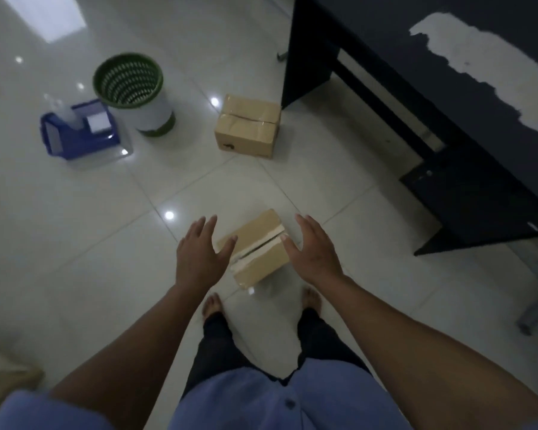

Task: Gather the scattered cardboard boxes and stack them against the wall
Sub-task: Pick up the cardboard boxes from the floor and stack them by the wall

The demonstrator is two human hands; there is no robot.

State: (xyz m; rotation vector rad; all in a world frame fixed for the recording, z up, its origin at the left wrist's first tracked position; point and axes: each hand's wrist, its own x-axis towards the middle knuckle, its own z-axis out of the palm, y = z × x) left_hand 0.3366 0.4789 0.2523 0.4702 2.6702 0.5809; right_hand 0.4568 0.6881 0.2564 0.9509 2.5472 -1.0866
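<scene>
A small taped cardboard box (257,249) lies on the white tiled floor just in front of my bare feet. My left hand (201,256) hovers at its left side with fingers spread and straight. On the box's right side my right hand (312,251) is held the same way. Neither hand grips the box; whether the thumbs touch it I cannot tell. A larger taped cardboard box (247,125) stands farther off on the floor, beside the dark desk's leg.
A dark desk (448,103) fills the right side. A green-rimmed waste basket (134,91) and a blue bin (78,131) stand at the far left. Something tan (7,370) shows at the lower left edge.
</scene>
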